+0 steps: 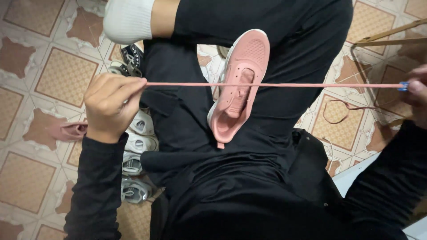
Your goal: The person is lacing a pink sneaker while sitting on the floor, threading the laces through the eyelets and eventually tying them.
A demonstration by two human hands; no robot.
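While stretched taut across mid-frame through the pink shoe [238,84] on the lap: one pink lace [311,85], pinched by left hand [109,106] fingers and, at its blue tip, by right hand [416,91]. Lacing apparently underway; even ends needed next. Lower left: about four pale shoes [135,164].

Under you is a tiled floor [26,66], tan patterned squares set between reddish-brown shapes with pale joints. At left of the frame, beside your leg, a row of grey-and-white shoes [135,155] stands on it, with a dark shoe [129,60] above them and a pink shoe [66,131] further left. At right a loose lace [342,111] lies curled on the tiles, and tan straps [387,38] cross the upper right corner.
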